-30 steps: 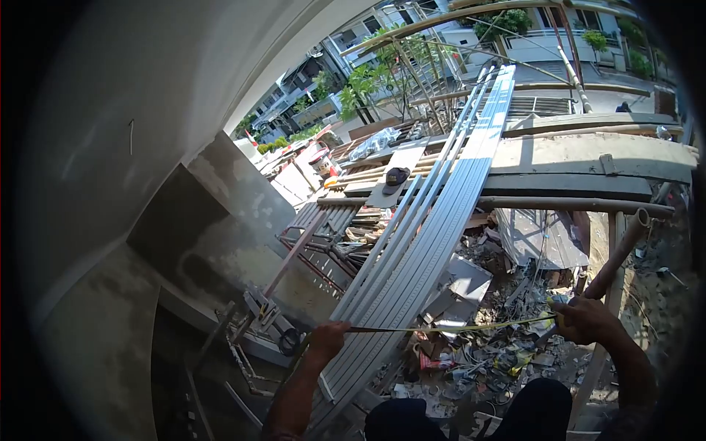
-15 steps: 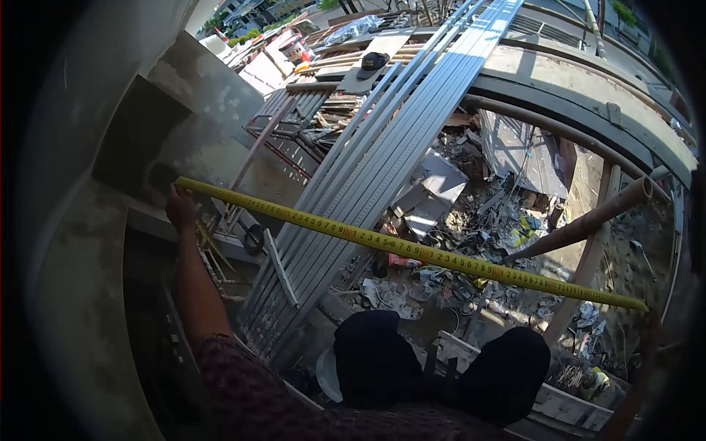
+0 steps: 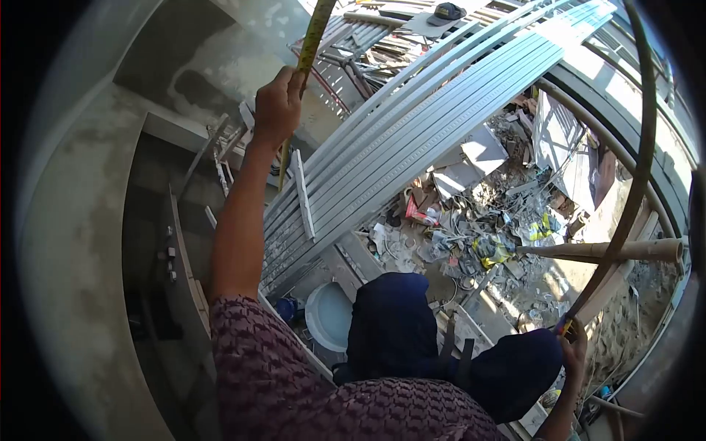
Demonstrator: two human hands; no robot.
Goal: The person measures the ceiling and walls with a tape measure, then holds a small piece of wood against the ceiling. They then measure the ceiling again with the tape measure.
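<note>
My left hand (image 3: 279,110) is raised at upper left, its fingers closed round the yellow blade of a tape measure (image 3: 314,44). A short length of blade hangs below that fist. Above it, the blade runs up out of the top of the view. At the right, a brown-looking stretch of blade bows down toward my right hand (image 3: 575,344). That hand is closed beside my right knee, with a small yellow and dark part showing at its fingers. The tape's case is mostly hidden there.
Long ribbed metal profiles (image 3: 426,125) slope across the middle. Below them lies rubble (image 3: 471,235), with a bamboo pole (image 3: 632,251) jutting over it. A white bucket (image 3: 329,316) stands near my left knee. A dark cap (image 3: 447,12) lies at the top, and a plastered wall (image 3: 81,184) borders the left.
The blade was stretched nearly straight across the view; now it bows up past the top. My left hand has risen and moved right, my right hand has come nearer my knee, and the view has shifted.
</note>
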